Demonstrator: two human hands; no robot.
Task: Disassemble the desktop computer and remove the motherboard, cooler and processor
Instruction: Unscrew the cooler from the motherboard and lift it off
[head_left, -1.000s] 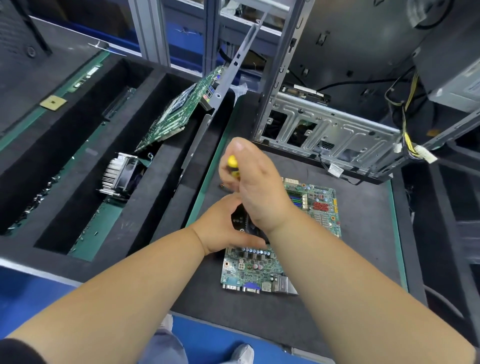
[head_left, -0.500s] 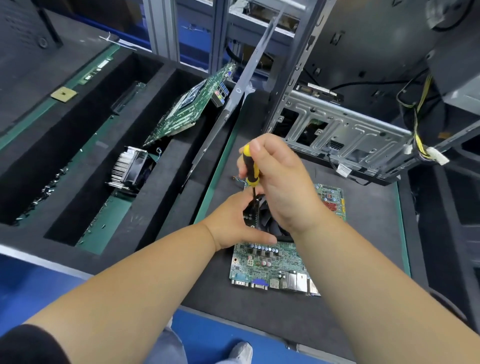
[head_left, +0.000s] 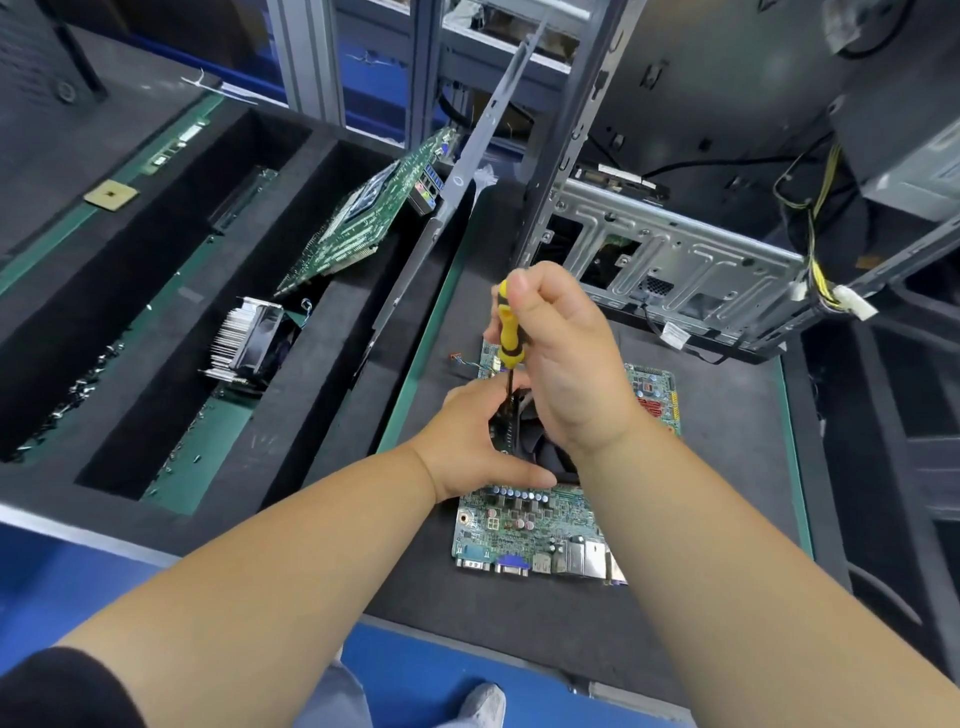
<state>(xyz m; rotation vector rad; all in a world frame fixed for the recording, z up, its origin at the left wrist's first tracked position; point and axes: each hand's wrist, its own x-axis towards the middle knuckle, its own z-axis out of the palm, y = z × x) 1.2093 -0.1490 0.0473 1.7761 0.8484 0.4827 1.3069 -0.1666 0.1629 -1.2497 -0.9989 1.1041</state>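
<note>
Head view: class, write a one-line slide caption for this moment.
Right hand drives a yellow screwdriver into the cooler on the motherboard, left hand steadying it.

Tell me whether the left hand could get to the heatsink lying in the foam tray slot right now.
Probably yes: the heatsink lies uncovered in the open slot, nothing above it. But the left hand is busy steadying the cooler on the motherboard.
</note>
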